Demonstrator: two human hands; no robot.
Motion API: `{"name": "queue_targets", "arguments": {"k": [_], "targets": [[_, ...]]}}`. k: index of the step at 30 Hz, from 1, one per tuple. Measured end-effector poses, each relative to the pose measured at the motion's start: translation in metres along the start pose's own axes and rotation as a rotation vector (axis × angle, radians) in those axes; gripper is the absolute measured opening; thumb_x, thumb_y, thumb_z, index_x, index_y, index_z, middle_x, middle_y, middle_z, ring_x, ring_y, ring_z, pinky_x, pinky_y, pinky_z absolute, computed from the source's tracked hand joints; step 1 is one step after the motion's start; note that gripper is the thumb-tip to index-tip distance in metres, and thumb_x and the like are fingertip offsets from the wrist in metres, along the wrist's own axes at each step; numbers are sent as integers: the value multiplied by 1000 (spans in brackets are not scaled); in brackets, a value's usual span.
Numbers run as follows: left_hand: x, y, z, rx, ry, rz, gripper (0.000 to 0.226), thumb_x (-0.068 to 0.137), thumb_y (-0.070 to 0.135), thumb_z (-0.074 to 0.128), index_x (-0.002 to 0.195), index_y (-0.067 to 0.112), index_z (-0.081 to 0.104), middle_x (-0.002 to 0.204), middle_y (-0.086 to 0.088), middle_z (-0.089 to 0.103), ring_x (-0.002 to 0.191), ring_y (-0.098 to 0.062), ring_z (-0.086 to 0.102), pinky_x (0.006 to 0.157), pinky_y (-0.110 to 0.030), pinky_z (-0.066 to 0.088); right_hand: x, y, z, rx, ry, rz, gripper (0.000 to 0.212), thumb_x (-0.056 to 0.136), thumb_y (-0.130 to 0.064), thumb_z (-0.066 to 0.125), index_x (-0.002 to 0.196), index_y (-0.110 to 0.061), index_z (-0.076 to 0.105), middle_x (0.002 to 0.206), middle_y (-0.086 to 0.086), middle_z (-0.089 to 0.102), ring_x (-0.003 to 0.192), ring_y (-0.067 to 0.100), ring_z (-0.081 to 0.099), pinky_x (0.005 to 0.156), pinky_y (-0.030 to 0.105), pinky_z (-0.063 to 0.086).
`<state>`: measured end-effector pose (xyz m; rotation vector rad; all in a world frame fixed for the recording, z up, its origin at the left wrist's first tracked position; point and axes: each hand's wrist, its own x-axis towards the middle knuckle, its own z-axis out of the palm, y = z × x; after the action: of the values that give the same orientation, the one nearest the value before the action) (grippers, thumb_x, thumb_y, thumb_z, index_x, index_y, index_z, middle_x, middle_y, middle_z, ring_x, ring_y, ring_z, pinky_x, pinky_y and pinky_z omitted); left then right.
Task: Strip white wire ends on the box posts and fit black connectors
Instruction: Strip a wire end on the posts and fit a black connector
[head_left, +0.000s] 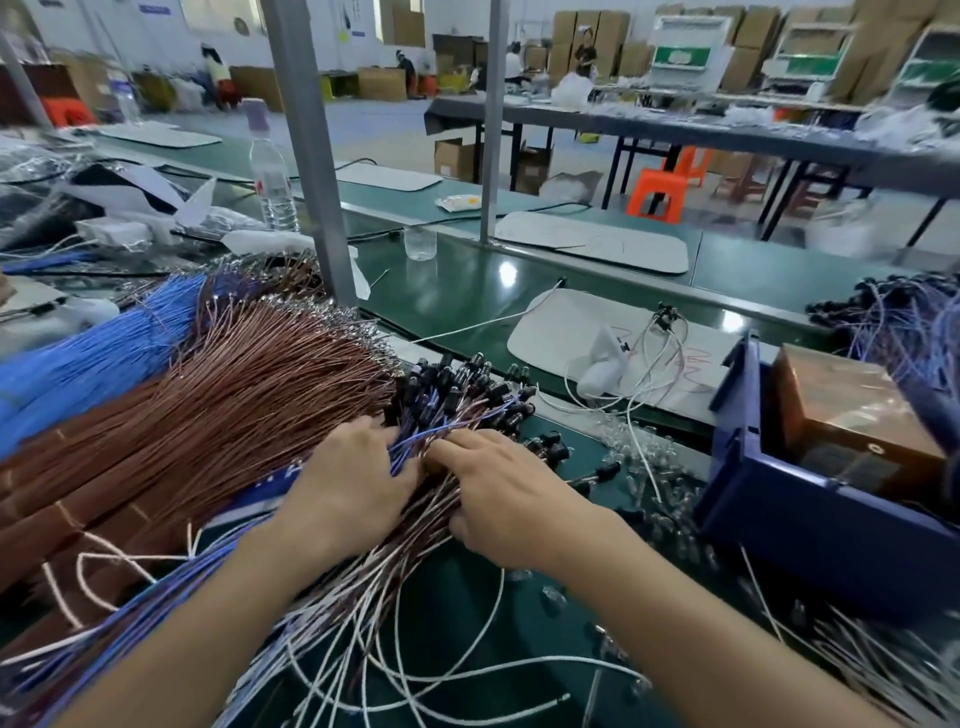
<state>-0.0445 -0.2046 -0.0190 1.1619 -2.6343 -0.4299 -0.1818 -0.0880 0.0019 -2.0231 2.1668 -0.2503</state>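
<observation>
Where the fingers (400, 441) of the left hand (358, 483) are pushed into the heap of finished wires (415, 519), a few blue strands are seen pinched at their tips; whether the grip is fully closed cannot be told, as the tips are buried. The right hand (498, 499) is laid palm-down just beside it, fingers spread and pressed onto the same heap, nothing clearly held. Both forearms are brought in from the lower edge, wrists bent slightly, hands nearly touching at centre.

Black connectors (457, 384) are found clustered at the far end of the heap, just beyond the fingertips, each fitted on brown/blue leads; a few lie loose to the right on the green counter (467, 291). White wires (415, 670) are looped and tangled below the hands, toward the near edge, w/ more at lower right. A brown wire bundle (234, 395) is fanned out at left, a blue wire bundle (88, 343) beyond it.

A blue bin (810, 525) is set at right, w/ a brown box (852, 410) inside. Farther back, a white mat (571, 332) carrying a few white leads, a water bottle (270, 171) and a small clear cup (420, 243) are seen.
</observation>
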Motion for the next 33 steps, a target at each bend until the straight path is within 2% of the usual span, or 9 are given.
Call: {"name": "queue_targets", "arguments": {"k": [7,14,18,20,22,24,26,29,33], "targets": [[-20,19,21,-93,18,17,43,98,40,48,122,9,65,97,1,45,101,-24,55,92,-35,45,-30,8,6,4,42,13,44,86,-24,57,130,-24,52,131,-3,56,125,21,47,112,37,38],[-32,45,23,-199,-3,19,28,97,34,51,106,13,68,96,0,55,92,-23,56,77,-30,36,-52,10,1,69,61,81,36,84,-17,57,120,-26,54,122,-7,56,118,18,47,108,35,40],[-24,33,1,-424,-145,-13,34,97,36,49,112,21,75,104,3,75,101,-16,68,93,-45,49,-64,1,-4,98,181,112,55,77,-1,60,127,-23,52,131,-1,50,124,21,46,107,32,42],[-15,11,-15,-459,-38,-53,27,100,25,55,114,29,78,89,17,76,81,2,69,81,-20,57,-64,-9,-6,17,236,64,77,70,7,59,140,-22,44,149,6,43,138,25,39,117,38,37],[-8,-16,-25,-221,170,-30,33,92,16,68,118,33,77,92,22,72,81,3,66,78,-9,51,-58,-19,-9,3,251,0,85,71,11,55,148,-23,40,156,8,40,146,28,32,122,41,25],[-2,-37,-21,45,181,45,51,86,16,74,133,31,68,128,7,66,120,-14,59,107,-31,46,-48,-25,-9,-4,178,-65,81,82,8,52,155,-24,35,162,7,34,153,29,21,124,43,12],[4,-50,-13,132,138,107,58,88,16,71,144,25,59,147,0,54,136,-24,48,116,-44,37,-38,-25,-5,-71,49,-97,73,92,-1,51,158,-25,29,168,9,23,157,29,9,126,46,2],[18,-71,-13,216,175,190,58,86,2,70,141,15,62,143,-9,58,132,-30,53,114,-47,40,-31,-21,3,-135,-14,-88,64,97,-9,51,156,-23,33,164,9,28,156,28,9,128,48,3],[33,-97,-20,384,195,226,63,83,-5,69,143,14,60,140,-11,61,129,-33,55,109,-51,46,-34,-17,9,-174,47,-74,53,96,-14,51,148,-24,43,144,4,48,143,27,31,126,47,13]]}}
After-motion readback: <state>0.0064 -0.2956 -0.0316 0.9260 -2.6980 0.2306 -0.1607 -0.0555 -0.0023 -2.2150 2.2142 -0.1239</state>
